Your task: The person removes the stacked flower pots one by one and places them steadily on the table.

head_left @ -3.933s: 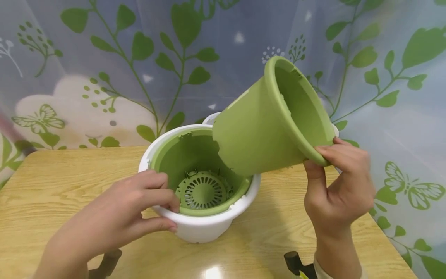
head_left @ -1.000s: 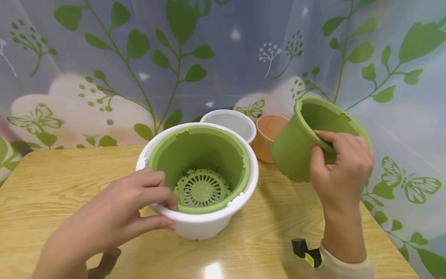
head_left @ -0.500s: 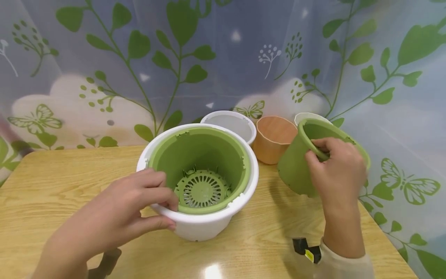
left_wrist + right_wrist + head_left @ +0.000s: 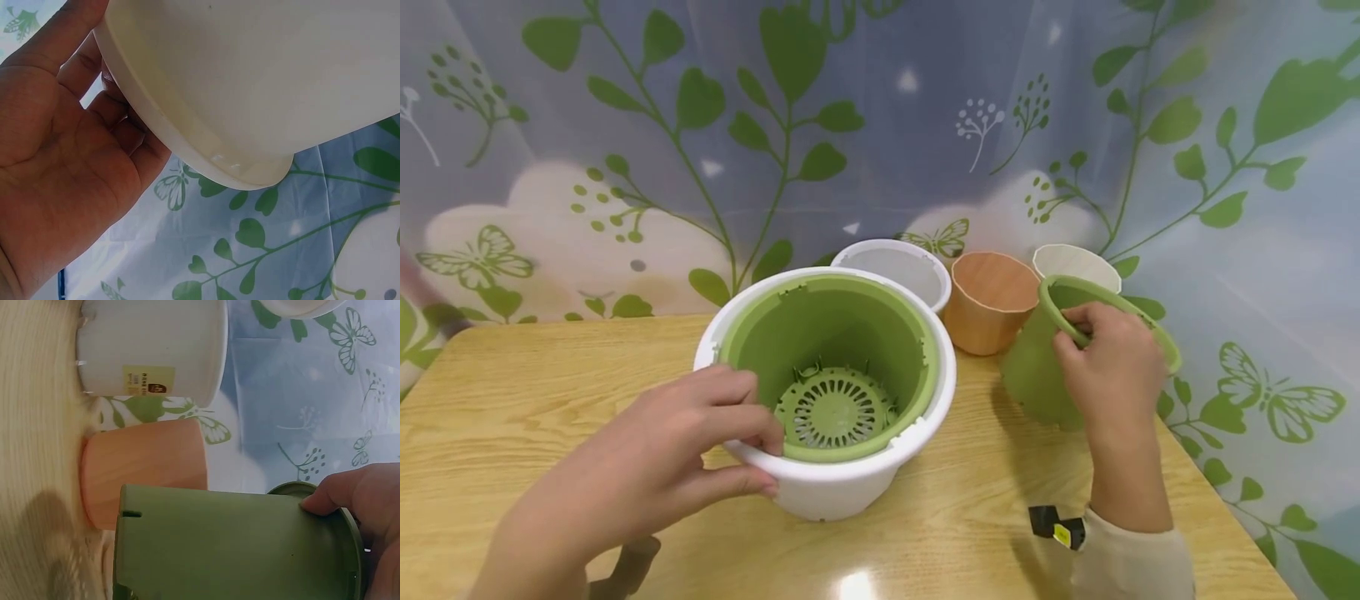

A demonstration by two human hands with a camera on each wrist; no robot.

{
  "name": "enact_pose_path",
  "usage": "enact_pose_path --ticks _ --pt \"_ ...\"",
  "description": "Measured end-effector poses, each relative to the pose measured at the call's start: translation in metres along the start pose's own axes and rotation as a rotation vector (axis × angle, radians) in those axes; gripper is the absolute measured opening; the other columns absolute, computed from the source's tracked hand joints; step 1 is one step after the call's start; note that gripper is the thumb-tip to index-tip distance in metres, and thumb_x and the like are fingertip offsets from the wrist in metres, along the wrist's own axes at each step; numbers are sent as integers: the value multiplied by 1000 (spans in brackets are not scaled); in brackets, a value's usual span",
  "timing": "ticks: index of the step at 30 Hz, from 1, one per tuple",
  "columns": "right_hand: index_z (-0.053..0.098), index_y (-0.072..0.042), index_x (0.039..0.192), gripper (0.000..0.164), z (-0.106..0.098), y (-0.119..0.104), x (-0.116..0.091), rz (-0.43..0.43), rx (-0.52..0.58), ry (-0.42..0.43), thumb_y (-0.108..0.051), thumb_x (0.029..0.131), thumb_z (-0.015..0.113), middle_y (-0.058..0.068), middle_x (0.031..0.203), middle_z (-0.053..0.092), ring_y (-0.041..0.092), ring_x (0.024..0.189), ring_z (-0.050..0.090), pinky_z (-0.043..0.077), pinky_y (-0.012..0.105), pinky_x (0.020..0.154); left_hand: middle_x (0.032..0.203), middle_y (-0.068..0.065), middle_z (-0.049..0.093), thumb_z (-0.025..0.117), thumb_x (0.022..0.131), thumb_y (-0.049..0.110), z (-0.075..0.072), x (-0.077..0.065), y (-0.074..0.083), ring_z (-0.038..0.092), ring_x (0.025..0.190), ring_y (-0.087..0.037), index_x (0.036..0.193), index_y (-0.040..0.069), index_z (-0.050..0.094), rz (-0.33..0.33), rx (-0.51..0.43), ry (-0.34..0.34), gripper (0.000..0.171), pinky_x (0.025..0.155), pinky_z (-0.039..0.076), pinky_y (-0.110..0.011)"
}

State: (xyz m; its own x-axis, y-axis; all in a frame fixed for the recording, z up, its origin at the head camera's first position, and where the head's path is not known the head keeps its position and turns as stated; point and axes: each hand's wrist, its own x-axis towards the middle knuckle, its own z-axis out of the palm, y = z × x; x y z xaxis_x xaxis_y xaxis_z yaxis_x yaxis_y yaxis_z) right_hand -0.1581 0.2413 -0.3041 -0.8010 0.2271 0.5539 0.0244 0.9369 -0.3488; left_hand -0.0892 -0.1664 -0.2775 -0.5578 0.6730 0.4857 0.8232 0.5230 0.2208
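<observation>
My left hand (image 4: 677, 442) grips the near-left rim of a white flowerpot (image 4: 835, 492), thumb outside and fingers over the edge. A green flowerpot (image 4: 850, 317) with a slotted bottom sits nested inside it. On the right, my right hand (image 4: 1112, 367) pinches the rim of a second green flowerpot (image 4: 1036, 375), which leans slightly. In the right wrist view, the thumb lies against this green pot's (image 4: 237, 544) rim. Whether its base touches the table cannot be told. The left wrist view shows the white pot's (image 4: 250, 75) outer wall and rim beside the fingers.
Behind stand a white pot (image 4: 898, 271), an orange pot (image 4: 977, 325) and a cream-white pot (image 4: 1078, 265). They stand on a wooden table (image 4: 587, 358) before a leaf-patterned curtain (image 4: 880, 133). A black wrist mount (image 4: 1056, 525) sits by the right sleeve.
The second green pot was lifted away from the white pot, then carried right and lowered beside the orange pot. My left hand has kept its grip on the white rim.
</observation>
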Motion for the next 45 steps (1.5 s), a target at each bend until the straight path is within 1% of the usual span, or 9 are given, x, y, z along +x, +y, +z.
enact_pose_path --ticks 4,6,13,19,27,30,35,41,45 --pt "75 -10 110 24 3 3 2 25 -21 -70 -12 89 63 16 103 76 40 95 65 48 57 71 87 23 44 84 76 41 -1 0 0 40 78 7 90 37 66 -1 0 0 23 74 34 -6" --pt "74 -10 111 24 5 5 3 35 -27 -89 -13 90 64 16 104 75 41 95 65 49 57 71 87 23 44 83 76 41 -1 0 0 41 78 7 90 37 66 -1 1 -1 22 74 34 -6" --pt "73 -9 110 24 13 11 5 67 -48 -120 -14 89 63 16 106 75 42 97 65 49 59 68 87 24 44 83 78 41 -2 1 0 41 78 8 91 38 66 -4 10 -17 21 74 35 -6" --pt "72 -8 109 24 20 17 5 89 -69 -164 -15 89 62 16 107 74 43 100 65 49 60 66 86 23 44 83 78 41 -1 1 -1 41 78 8 90 38 66 8 0 -9 21 74 35 -6" --pt "68 -9 106 22 23 18 8 70 -64 -239 -17 87 61 15 102 72 39 93 65 47 54 64 85 20 47 81 80 41 0 2 -3 43 79 5 92 36 67 45 -36 29 19 74 36 -9" --pt "68 -10 105 21 25 19 8 65 -63 -249 -18 87 62 14 100 72 38 90 65 46 52 63 85 20 47 81 80 41 0 2 -3 43 79 5 92 36 67 42 -38 27 19 73 37 -9" --pt "67 -11 105 21 29 20 9 54 -55 -242 -18 86 63 13 99 71 37 88 64 45 51 62 86 23 44 83 79 41 -1 1 -3 41 79 8 91 37 67 16 -11 0 20 74 36 -7" --pt "65 -11 107 22 34 25 8 62 -48 -285 -20 87 62 13 100 71 36 87 63 45 49 62 86 23 43 84 78 39 -1 1 -2 40 78 9 90 37 67 2 2 -17 21 74 35 -6" --pt "64 -11 107 22 36 27 8 62 -47 -291 -20 87 62 12 98 70 35 86 63 44 48 63 87 24 43 84 78 39 -1 1 -1 40 78 8 90 37 67 -2 1 -18 21 74 35 -6"
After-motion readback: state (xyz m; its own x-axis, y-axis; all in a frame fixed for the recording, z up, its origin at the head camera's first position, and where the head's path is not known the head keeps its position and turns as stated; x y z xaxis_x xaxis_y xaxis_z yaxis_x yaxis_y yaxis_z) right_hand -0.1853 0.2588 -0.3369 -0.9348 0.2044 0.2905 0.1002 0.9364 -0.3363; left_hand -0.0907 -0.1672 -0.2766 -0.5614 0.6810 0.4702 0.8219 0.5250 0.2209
